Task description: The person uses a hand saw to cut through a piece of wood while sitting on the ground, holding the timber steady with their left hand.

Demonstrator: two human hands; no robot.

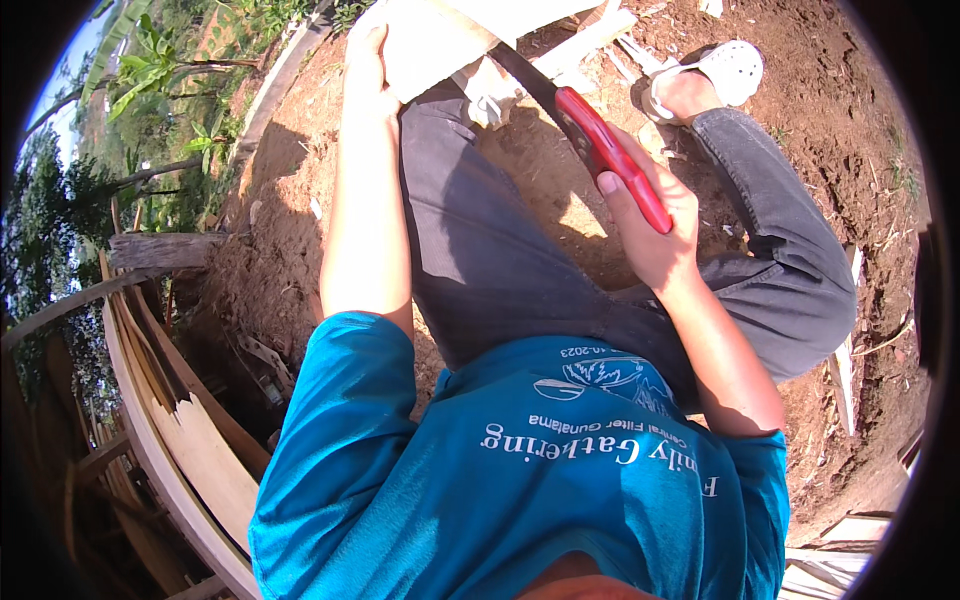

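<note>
My right hand (655,205) is wrapped round the red handle of a hand saw (617,160), thumb along its near side. Its dark, narrow blade (525,75) runs up and left to a pale wooden board (435,50), crossing it at the top of the view. My left hand (372,60) grips the left part of this board, above my left knee; bright sunlight washes out most of its fingers. The saw's teeth and the blade's far end are hard to make out.
Pale wood offcuts (590,45) lie on the brown soil beyond my legs, near my white clog (735,72). Long split planks (205,455) lean at the left beside a weathered beam (165,250). Green plants grow past a low kerb (280,85).
</note>
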